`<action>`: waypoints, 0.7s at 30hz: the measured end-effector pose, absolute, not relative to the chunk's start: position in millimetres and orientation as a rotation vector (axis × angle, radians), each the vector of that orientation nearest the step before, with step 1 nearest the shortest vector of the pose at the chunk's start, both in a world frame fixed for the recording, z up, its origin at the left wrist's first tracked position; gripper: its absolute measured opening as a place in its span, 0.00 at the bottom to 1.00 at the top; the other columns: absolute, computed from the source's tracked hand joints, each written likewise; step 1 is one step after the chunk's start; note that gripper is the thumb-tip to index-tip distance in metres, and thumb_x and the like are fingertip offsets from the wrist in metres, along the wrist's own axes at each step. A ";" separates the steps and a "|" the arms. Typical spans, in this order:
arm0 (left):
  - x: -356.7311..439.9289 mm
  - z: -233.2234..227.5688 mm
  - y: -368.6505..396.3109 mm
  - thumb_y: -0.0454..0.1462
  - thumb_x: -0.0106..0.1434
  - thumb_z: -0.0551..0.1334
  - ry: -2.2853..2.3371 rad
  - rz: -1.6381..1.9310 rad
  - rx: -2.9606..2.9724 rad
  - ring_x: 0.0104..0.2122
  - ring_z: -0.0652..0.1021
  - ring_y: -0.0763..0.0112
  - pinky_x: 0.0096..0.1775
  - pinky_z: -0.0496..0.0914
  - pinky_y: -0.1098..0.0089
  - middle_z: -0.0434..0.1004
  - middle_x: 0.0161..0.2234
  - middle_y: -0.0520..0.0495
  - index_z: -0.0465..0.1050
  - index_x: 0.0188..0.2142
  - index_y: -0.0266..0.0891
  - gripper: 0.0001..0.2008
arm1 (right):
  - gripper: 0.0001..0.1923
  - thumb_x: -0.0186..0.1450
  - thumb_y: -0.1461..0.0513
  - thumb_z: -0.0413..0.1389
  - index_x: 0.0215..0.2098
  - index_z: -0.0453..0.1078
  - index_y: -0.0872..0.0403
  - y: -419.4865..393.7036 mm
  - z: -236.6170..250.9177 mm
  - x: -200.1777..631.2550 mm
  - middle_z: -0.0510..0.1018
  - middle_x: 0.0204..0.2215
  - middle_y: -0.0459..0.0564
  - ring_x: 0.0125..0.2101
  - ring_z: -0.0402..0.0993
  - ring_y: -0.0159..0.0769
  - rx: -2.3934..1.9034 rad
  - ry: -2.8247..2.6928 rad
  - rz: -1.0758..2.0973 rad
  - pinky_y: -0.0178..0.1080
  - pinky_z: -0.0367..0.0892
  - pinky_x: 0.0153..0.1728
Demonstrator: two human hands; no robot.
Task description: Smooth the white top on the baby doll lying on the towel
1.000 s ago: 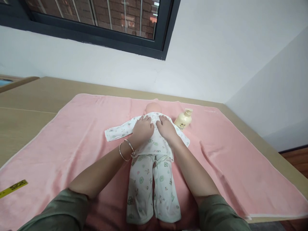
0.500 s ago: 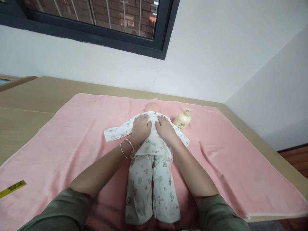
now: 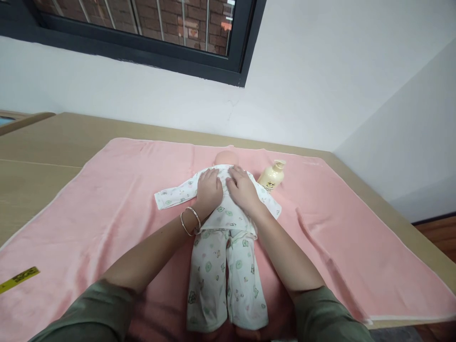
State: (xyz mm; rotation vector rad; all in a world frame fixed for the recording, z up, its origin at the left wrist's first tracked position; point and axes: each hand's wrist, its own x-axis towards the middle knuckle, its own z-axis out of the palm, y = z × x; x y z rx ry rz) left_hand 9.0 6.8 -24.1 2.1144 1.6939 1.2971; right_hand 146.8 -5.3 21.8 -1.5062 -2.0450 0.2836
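Two hands: both ours, laid palm-down and side by side on the upper back of the doll's shirt (image 3: 228, 209).
Left hand (image 3: 209, 190): flat on the cloth, fingers together and pointing toward the far edge, gripping nothing; two bangles (image 3: 189, 221) sit at the wrist.
Right hand (image 3: 242, 189): also flat and pressing, fingers loosely spread over the collar area — no pinch that we can see.
Doll (image 3: 225, 157): lies along the middle of the towel, head at the far end and legs toward us; only the top of its bare head shows beyond our fingertips.
Clothing: a white printed shirt with one sleeve stretched out to the left, and matching trousers (image 3: 225, 280) running to the near edge.
Change: against the pictures from a second ago, the two hands have closed in slightly toward the spine and the right fingers have crept a little farther up toward the neck — the doll itself has hardly shifted.
Meaning: we judge this a slow rubbing or smoothing of the back, well under way, with the strokes small and centred.
Bottle (image 3: 271, 176): cream-coloured, pump top, standing just right of the doll's shoulder, untouched.
Towel (image 3: 114, 190): pink, spread over the wooden table (image 3: 42, 142), with a crease on the right.
Yellow strip (image 3: 18, 278): at the near left edge, well apart from our hands.
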 end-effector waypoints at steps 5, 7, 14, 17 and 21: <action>9.7 -23.7 7.9 0.35 0.68 0.48 1.642 1.339 2.096 0.58 0.73 0.50 0.63 0.64 0.47 0.77 0.55 0.32 0.73 0.54 0.30 0.22 | 0.28 0.74 0.57 0.45 0.69 0.61 0.60 -1.8 17.2 150.0 0.58 0.71 0.61 0.72 0.48 0.48 -1.445 -2.025 0.260 0.55 0.46 0.71; 10.2 -23.3 7.8 0.35 0.68 0.48 1.641 1.343 2.083 0.57 0.74 0.50 0.63 0.64 0.47 0.78 0.55 0.33 0.74 0.54 0.31 0.22 | 0.28 0.74 0.57 0.44 0.68 0.62 0.61 -1.3 16.3 149.9 0.60 0.70 0.62 0.72 0.50 0.49 -1.450 -2.089 0.303 0.55 0.46 0.71; 9.8 -21.0 7.1 0.40 0.71 0.48 1.594 1.363 2.034 0.57 0.74 0.49 0.62 0.64 0.47 0.78 0.54 0.32 0.75 0.52 0.34 0.21 | 0.27 0.73 0.60 0.45 0.68 0.62 0.59 -3.8 20.5 151.5 0.54 0.72 0.60 0.74 0.40 0.46 -1.432 -1.972 0.166 0.54 0.45 0.71; 8.4 -19.4 6.7 0.41 0.72 0.46 1.554 1.382 2.005 0.56 0.75 0.51 0.62 0.64 0.49 0.79 0.52 0.33 0.75 0.51 0.35 0.22 | 0.25 0.74 0.60 0.45 0.66 0.65 0.60 -2.3 18.7 151.1 0.59 0.70 0.63 0.72 0.46 0.49 -1.494 -2.070 0.237 0.58 0.45 0.70; 7.8 -13.4 5.5 0.44 0.73 0.44 1.496 1.431 1.932 0.54 0.76 0.53 0.60 0.66 0.51 0.79 0.51 0.33 0.76 0.49 0.36 0.24 | 0.25 0.73 0.60 0.47 0.66 0.65 0.59 -4.1 25.1 151.5 0.61 0.69 0.62 0.72 0.49 0.47 -1.475 -2.063 0.221 0.56 0.44 0.70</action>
